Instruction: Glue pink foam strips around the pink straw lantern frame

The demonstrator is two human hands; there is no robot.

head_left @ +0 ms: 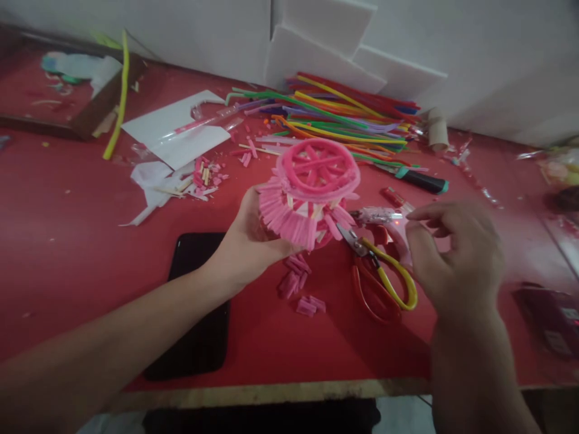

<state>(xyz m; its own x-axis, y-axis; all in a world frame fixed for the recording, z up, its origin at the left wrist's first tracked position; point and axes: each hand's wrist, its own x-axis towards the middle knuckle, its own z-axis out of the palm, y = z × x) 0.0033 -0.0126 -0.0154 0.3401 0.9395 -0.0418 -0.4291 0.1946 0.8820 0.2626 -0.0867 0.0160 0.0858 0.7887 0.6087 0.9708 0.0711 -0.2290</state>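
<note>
My left hand point(257, 235) is wrapped round a pink pipe-cleaner craft piece point(319, 172), raised over the red table. Its top is a fuzzy ring with crossed spokes, and a fringe of short pink strips runs below it. My right hand point(456, 253) is apart from the piece, fingers curled and thumb and forefinger brought together; whatever they pinch, if anything, is too small to make out. Beside these fingers lies a pink glue gun point(382, 215) with a small red light. Scissors point(382, 271) with red and yellow handles lie between my hands. Short pink pipe-cleaner pieces point(296, 277) lie below the craft piece.
A black phone-like slab point(199, 343) lies under my left forearm. Colourful pipe cleaners point(344, 114) are heaped at the back, before white foam sheets point(316, 60). A utility knife point(423, 179), cardboard tube point(437, 129), paper scraps point(176, 135) and wooden tray point(75, 123) surround the work.
</note>
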